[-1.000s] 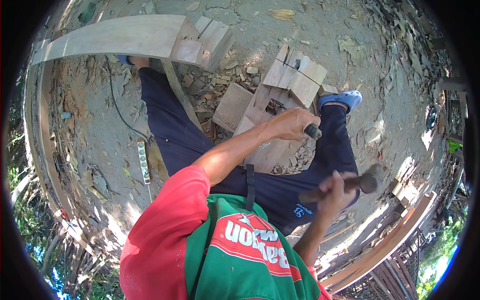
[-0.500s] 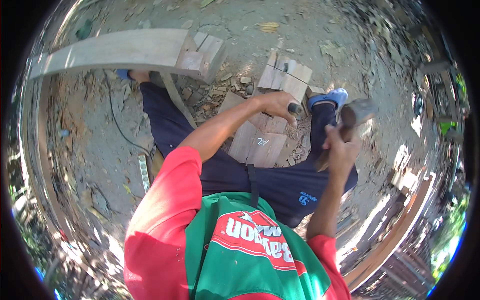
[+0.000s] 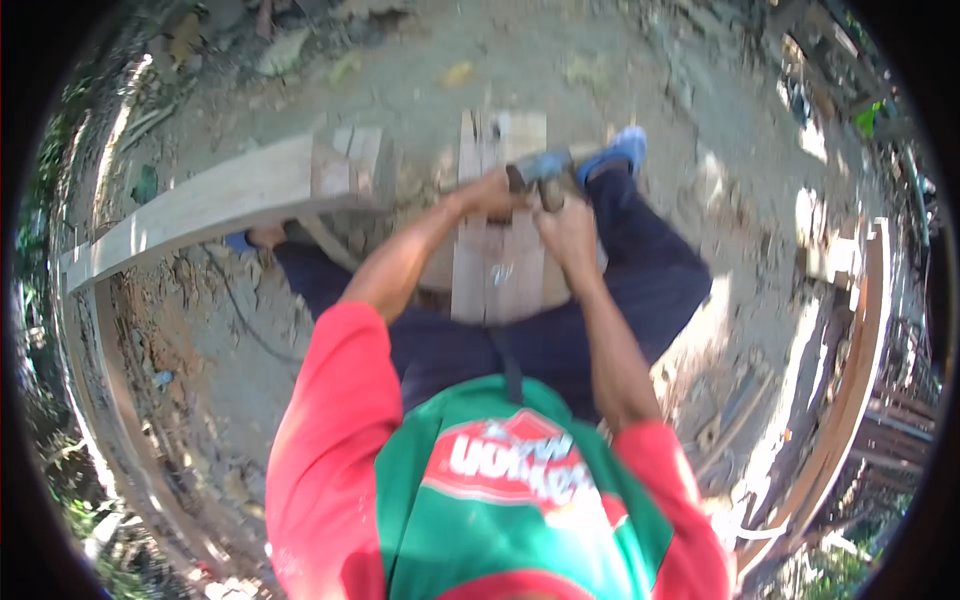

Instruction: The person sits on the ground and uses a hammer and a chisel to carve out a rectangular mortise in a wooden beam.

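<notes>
My right hand (image 3: 570,232) is closed round the short handle of a hammer (image 3: 540,168). Its thick head is blurred and lies right over my left hand (image 3: 486,194), where it hides the top of what that hand grips. The fingers of my left hand are wrapped round an upright chisel; its dark round handle end shows only in the earlier picture, and its blade is hidden. Under both hands is a wooden block (image 3: 498,290) with a white mark, lying between my legs. A dark notch in the wood shows just below my left hand.
A long thick beam (image 3: 225,190) with a jointed end lies to the left. Wood chips and leaves litter the dirt ground (image 3: 420,90). My blue clog (image 3: 615,152) is right of the block. Long planks (image 3: 835,440) lie along the right side, and a dark cable (image 3: 240,310) crosses the left ground.
My right hand has swung the hammer left, from beyond my right knee to over my left hand. The view has shifted, and the block now appears straighter.
</notes>
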Motion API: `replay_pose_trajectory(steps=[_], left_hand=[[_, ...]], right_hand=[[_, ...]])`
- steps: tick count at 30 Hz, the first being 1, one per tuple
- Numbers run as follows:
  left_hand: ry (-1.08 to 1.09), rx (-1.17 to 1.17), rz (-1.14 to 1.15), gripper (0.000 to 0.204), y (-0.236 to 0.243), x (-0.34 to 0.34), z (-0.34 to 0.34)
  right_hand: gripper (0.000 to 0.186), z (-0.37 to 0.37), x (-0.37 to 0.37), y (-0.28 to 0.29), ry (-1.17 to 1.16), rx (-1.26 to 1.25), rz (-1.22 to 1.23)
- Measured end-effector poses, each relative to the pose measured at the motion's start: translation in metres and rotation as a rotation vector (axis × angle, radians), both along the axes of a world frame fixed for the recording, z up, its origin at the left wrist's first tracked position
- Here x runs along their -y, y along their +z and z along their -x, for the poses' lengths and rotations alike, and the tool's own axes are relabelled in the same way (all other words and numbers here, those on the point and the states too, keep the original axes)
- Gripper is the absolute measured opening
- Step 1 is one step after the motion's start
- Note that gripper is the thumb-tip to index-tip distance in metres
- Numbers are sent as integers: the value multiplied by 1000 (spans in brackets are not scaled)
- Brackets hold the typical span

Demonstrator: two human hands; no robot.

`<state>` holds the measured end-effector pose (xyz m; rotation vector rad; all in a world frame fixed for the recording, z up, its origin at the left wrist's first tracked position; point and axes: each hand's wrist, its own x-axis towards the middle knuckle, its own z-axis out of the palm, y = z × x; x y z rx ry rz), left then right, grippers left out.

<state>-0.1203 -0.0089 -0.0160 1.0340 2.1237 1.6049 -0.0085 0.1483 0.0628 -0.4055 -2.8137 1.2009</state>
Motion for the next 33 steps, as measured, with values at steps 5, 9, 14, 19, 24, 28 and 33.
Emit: replay_pose_trajectory(steps=[5,9,14,19,24,28,33], left_hand=[[-116,341,182,26,10,9,-13],[-98,354,140,26,-3,23,-13],[-122,370,187,21,-2,3,-12],[79,292,57,26,24,6,-24],[-120,480,237,25,-12,31,-13],[-47,361,20,22,-18,20,-17],[-128,190,406,26,-62,8,-35]], right_hand=[[23,2,-37,109,-38,-184,320],[12,-16,-20,206,-26,-525,619],[19,-11,-6,61,187,-448,56],[32,16,0,38,116,104,-82],[28,8,-6,151,66,-195,265],[34,-1,9,128,-51,-479,734],[33,-2,-11,-37,268,500,-251]])
